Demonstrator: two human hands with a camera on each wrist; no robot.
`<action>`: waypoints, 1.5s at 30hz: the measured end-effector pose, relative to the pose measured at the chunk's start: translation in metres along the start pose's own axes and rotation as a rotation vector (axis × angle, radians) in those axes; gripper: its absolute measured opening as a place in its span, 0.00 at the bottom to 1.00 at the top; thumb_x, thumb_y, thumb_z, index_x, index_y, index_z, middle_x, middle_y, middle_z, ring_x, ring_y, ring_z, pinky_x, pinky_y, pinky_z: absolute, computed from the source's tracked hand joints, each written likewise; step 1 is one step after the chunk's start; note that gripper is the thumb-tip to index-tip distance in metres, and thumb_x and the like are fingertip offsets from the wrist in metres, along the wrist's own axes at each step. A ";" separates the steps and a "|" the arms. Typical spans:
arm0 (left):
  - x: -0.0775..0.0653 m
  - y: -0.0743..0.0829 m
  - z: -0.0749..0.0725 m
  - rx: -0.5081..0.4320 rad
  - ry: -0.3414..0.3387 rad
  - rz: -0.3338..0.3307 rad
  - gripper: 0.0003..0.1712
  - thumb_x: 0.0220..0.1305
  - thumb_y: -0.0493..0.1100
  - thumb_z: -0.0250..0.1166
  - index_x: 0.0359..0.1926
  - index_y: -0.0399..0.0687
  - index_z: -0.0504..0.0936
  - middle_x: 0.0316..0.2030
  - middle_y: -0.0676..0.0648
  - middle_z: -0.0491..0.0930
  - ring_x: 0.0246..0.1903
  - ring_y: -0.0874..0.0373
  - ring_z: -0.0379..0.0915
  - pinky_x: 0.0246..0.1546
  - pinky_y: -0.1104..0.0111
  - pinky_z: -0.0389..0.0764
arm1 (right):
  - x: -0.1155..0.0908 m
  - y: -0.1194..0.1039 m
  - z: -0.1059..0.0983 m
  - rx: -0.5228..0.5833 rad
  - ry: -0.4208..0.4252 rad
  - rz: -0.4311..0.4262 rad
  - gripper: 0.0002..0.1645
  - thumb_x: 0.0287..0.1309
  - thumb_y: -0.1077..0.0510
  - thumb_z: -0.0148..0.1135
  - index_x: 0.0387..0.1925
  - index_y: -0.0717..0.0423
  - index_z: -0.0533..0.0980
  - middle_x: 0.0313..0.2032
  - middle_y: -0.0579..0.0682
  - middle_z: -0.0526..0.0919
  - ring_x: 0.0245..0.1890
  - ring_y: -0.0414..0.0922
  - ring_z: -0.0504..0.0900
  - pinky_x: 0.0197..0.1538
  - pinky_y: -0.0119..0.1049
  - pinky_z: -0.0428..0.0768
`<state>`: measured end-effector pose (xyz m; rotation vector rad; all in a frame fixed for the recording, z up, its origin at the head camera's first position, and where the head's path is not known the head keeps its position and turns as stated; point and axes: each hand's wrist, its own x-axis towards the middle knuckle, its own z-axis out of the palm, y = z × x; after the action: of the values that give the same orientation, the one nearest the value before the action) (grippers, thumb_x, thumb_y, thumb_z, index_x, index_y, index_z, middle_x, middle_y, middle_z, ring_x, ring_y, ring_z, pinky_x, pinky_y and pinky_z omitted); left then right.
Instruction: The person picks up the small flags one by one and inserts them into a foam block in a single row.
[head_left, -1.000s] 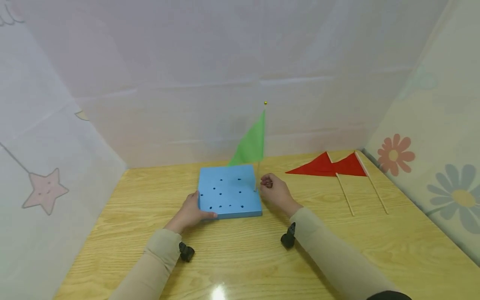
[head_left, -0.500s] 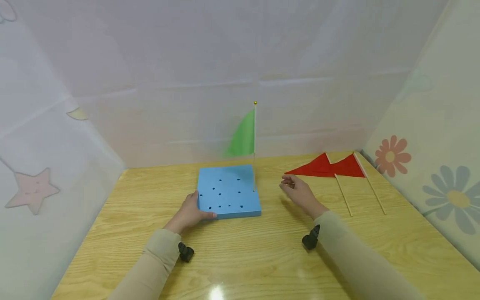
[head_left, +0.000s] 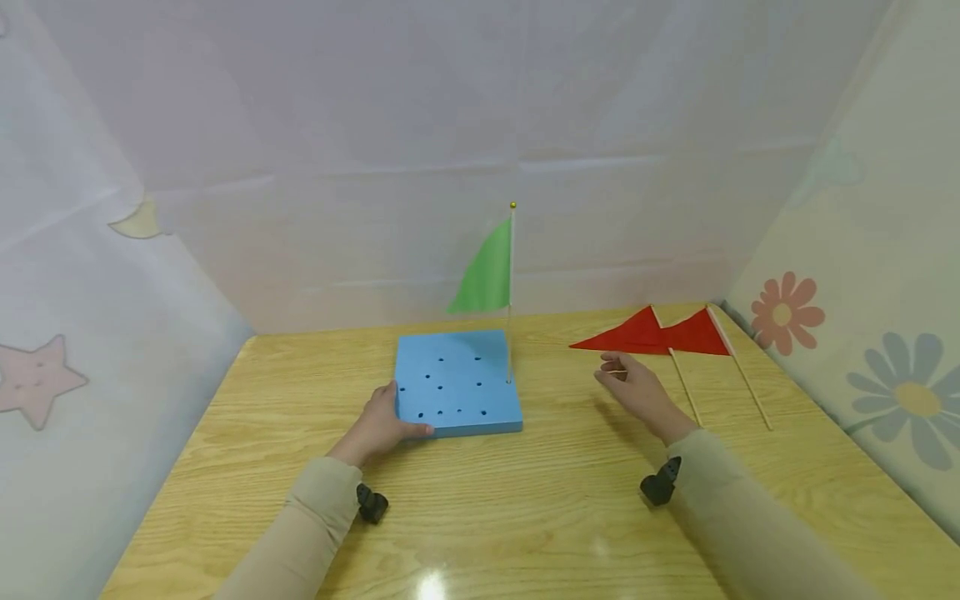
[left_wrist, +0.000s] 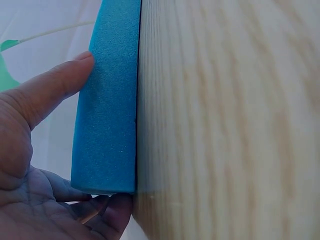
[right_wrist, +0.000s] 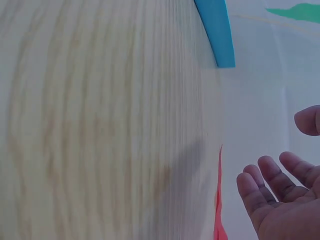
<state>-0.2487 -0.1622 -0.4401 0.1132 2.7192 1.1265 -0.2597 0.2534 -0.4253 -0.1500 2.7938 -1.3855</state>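
Note:
A blue foam board [head_left: 459,372] with several small holes lies flat on the table. Upright in a hole near its right edge stands a green triangular flag [head_left: 487,271] on a thin stick with a gold ball on top. My left hand [head_left: 375,427] holds the board's front left corner; in the left wrist view the thumb [left_wrist: 57,87] presses near the top edge and the fingers lie round the corner. Above the table, right of the board, hovers my right hand [head_left: 639,392], fingers spread and holding nothing. Nearby lie a red flag [head_left: 624,332] and another red flag [head_left: 699,333].
The wooden table [head_left: 480,517] is bounded by a pale cloth wall [head_left: 390,217] at the back and printed panels at both sides. The red flags' sticks slant toward the front right, and their cloths overlap.
My right hand has let go of the green flag's stick and moved right toward the red flags. The green flag leaned right at first and now stands straighter. My left hand stays put.

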 end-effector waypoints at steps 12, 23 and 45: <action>-0.002 0.002 -0.002 -0.029 -0.004 -0.006 0.69 0.56 0.50 0.81 0.78 0.22 0.42 0.75 0.21 0.47 0.74 0.27 0.48 0.72 0.41 0.56 | -0.011 0.022 -0.033 -0.044 0.024 0.075 0.38 0.79 0.46 0.51 0.74 0.71 0.58 0.66 0.71 0.68 0.67 0.69 0.67 0.63 0.62 0.73; -0.004 0.000 -0.004 -0.027 -0.003 -0.007 0.69 0.57 0.50 0.81 0.78 0.22 0.41 0.75 0.21 0.47 0.73 0.26 0.49 0.72 0.41 0.56 | -0.021 0.037 -0.051 -0.057 0.047 0.093 0.38 0.80 0.49 0.51 0.74 0.72 0.56 0.66 0.74 0.66 0.67 0.71 0.65 0.64 0.65 0.71; -0.003 -0.002 -0.004 -0.020 -0.001 -0.010 0.69 0.56 0.50 0.81 0.77 0.22 0.42 0.75 0.21 0.48 0.73 0.26 0.49 0.72 0.41 0.57 | -0.037 0.072 -0.084 -0.015 0.098 0.247 0.41 0.80 0.46 0.44 0.74 0.76 0.52 0.67 0.78 0.61 0.63 0.71 0.67 0.59 0.59 0.74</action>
<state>-0.2468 -0.1666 -0.4385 0.0971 2.7034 1.1504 -0.2338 0.3667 -0.4320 0.2609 2.7810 -1.3468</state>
